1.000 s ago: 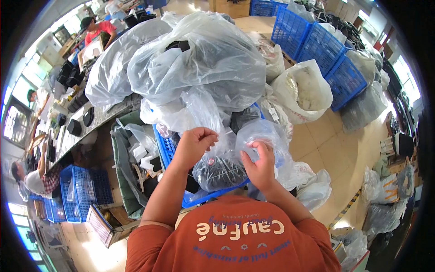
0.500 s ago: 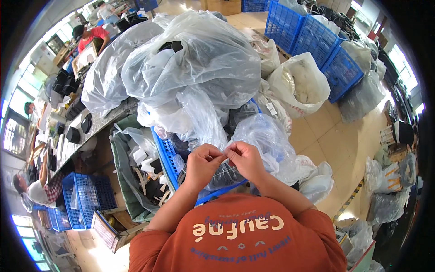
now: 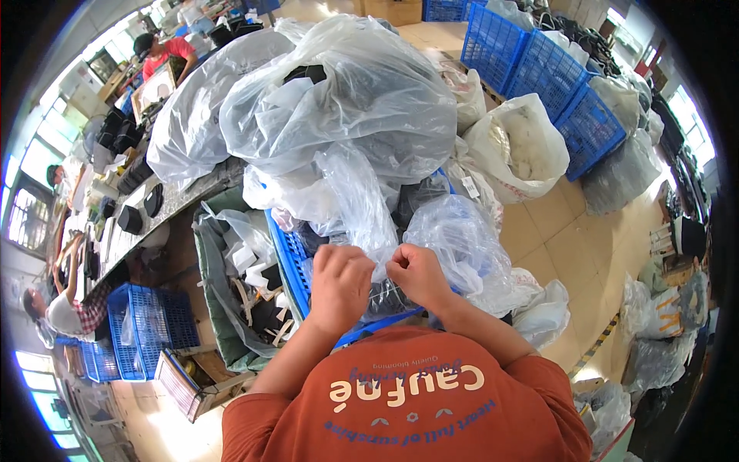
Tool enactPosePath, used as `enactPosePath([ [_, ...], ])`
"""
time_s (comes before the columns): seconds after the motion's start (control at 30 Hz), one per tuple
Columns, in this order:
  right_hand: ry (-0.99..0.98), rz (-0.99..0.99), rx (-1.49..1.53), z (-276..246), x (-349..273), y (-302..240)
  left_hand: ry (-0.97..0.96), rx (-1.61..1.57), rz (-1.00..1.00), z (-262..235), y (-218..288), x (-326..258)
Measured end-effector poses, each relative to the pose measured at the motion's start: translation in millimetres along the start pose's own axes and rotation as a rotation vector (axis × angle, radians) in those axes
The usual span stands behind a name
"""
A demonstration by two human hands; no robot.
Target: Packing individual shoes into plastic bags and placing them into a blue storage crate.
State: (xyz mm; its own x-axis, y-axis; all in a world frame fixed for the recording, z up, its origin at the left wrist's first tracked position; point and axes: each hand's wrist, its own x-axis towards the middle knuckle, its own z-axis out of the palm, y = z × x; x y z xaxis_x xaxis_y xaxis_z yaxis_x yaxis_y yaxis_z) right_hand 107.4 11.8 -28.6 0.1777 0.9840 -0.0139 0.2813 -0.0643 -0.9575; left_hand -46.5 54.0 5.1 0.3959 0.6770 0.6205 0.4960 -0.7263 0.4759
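I see both hands pinching a clear bag (image 3: 454,239) over the blue crate (image 3: 289,266): left hand (image 3: 340,283), right hand (image 3: 416,276); it looks light, limp, slippery; I'd grip the gathered neck.

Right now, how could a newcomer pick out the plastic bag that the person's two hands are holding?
Start at the big heap of clear plastic bags on the blue crate in front of the person. At its near edge, the left hand and right hand pinch one small clear bag with dark contents. Only this bag is gripped; its neck is gathered between the fists.
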Motion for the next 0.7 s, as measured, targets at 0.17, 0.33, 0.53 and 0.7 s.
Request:
enactPosePath([
  [0.17,-0.033,-0.007,0.102,8,0,-3,-0.619,0.043,0.013,3,-14,-4],
  [0.33,0.049,-0.095,0.120,10,5,26,-0.817,0.202,-0.165,-7,-29,-10],
  [0.53,0.028,-0.080,-0.060,22,9,66,-0.702,-0.512,-0.549,-17,-59,-23],
  [0.7,-0.146,0.376,0.709,23,18,48,-0.646,-0.743,-0.739,-32,-65,-28],
])
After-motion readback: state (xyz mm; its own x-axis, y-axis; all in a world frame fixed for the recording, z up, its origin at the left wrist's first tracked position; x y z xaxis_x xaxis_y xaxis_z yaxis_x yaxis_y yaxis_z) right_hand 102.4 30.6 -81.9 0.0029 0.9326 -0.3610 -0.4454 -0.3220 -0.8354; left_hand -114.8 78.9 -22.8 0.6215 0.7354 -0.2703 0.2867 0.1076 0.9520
